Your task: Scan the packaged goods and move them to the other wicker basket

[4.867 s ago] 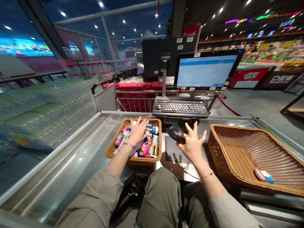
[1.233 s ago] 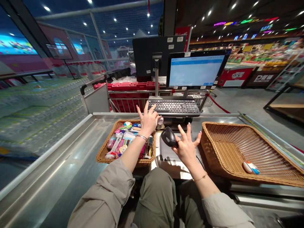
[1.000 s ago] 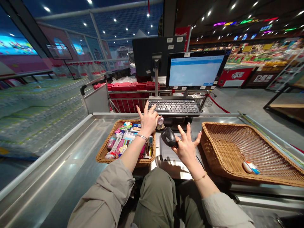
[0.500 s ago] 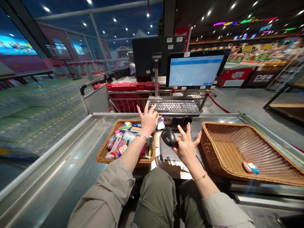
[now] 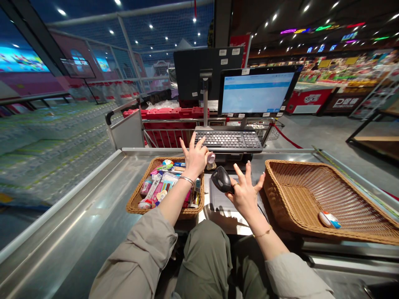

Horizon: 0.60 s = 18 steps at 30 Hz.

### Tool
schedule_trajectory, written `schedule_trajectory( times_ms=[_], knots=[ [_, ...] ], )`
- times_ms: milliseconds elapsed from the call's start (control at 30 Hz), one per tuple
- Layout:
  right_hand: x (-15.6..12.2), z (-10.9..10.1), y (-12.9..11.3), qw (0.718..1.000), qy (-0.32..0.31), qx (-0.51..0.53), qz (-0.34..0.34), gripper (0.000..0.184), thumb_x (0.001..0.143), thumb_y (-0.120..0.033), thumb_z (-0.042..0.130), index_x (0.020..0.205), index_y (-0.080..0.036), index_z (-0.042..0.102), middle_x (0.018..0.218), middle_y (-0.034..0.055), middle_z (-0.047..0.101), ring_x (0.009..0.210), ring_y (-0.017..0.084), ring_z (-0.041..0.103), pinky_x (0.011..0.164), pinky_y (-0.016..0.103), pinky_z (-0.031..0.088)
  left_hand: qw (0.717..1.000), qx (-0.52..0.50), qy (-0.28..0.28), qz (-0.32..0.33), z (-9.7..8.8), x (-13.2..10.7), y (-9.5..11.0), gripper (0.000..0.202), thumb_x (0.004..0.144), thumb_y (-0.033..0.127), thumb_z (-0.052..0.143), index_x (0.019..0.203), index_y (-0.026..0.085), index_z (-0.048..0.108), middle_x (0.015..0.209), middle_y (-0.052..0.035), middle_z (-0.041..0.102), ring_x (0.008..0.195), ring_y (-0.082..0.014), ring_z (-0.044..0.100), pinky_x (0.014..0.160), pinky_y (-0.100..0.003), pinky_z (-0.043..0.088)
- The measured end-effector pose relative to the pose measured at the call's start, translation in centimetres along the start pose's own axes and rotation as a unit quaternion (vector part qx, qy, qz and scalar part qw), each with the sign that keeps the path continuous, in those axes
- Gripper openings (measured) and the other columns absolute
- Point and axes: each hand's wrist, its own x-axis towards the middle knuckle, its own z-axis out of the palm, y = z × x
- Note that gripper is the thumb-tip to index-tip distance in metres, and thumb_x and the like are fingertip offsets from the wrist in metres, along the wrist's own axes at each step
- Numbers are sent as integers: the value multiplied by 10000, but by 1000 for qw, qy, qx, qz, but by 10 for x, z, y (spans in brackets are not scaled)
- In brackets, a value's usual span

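My left hand (image 5: 195, 160) is raised over the right end of a wicker basket (image 5: 134, 200) full of small colourful packets. It pinches a small pink-and-white item (image 5: 211, 158) between thumb and forefinger, the other fingers spread. Just below and to the right of that item is a black handheld scanner (image 5: 220, 180), gripped by my right hand (image 5: 245, 192) with its outer fingers fanned out. The scanner's head points toward the item. A second, larger wicker basket (image 5: 311, 195) at the right holds one egg-shaped item (image 5: 328, 219).
A keyboard (image 5: 228, 140) and a lit screen (image 5: 256, 93) stand behind the baskets, with a dark monitor back (image 5: 199, 70) beside them. Red crates in a cart (image 5: 170, 120) sit beyond. The steel counter (image 5: 81, 228) stretches left. My knees are under the counter's front edge.
My left hand left the basket and rose with the small item to the scanner. Over the last second it only tilted the item slightly; my right hand stayed put.
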Motion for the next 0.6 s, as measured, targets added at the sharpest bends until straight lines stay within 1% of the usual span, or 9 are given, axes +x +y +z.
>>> schedule_trajectory(
  times_ms=[100, 233, 333, 467, 600],
  knots=[
    [-1, 1, 1, 1000, -3, 2, -2, 283, 736, -185, 699, 1016, -217, 705, 1562, 127, 473, 1560, 399, 146, 1151, 765, -36, 1000, 0, 5, 2, 1, 0, 0, 192, 949, 368, 594, 854, 255, 716, 1490, -22, 581, 1551, -340, 232, 1209, -729, -115],
    [-1, 0, 3, 1000, -7, 2, -8, 315, 725, -191, 713, 1039, -221, 699, 1573, 129, 456, 1569, 391, 99, 1150, 765, -63, 1000, 3, 10, 4, 0, 0, 0, 203, 956, 377, 586, 856, 256, 715, 1480, -19, 591, 1549, -337, 238, 1208, -727, -122],
    [-1, -2, 4, 1000, -3, 4, -6, 323, 723, -185, 709, 1043, -224, 697, 1573, 132, 457, 1572, 381, 90, 1152, 765, -56, 1000, 0, 5, 3, -1, 1, 2, 196, 953, 368, 587, 858, 256, 717, 1481, -30, 590, 1550, -335, 237, 1208, -721, -130],
    [-2, -7, 4, 1000, -4, 4, 8, 324, 736, -181, 695, 1058, -225, 698, 1575, 132, 454, 1570, 383, 99, 1152, 766, -38, 1000, -4, 0, 3, -1, 2, 5, 189, 948, 369, 593, 860, 256, 716, 1487, -35, 583, 1556, -334, 219, 1205, -720, -137],
    [-1, -13, 3, 999, 10, 7, 32, 297, 746, -165, 667, 1035, -224, 704, 1560, 126, 477, 1572, 368, 104, 1161, 758, -28, 1000, -3, -4, 4, 0, 4, 9, 198, 955, 378, 586, 866, 254, 713, 1498, -31, 573, 1557, -330, 217, 1203, -714, -148]
  ],
)
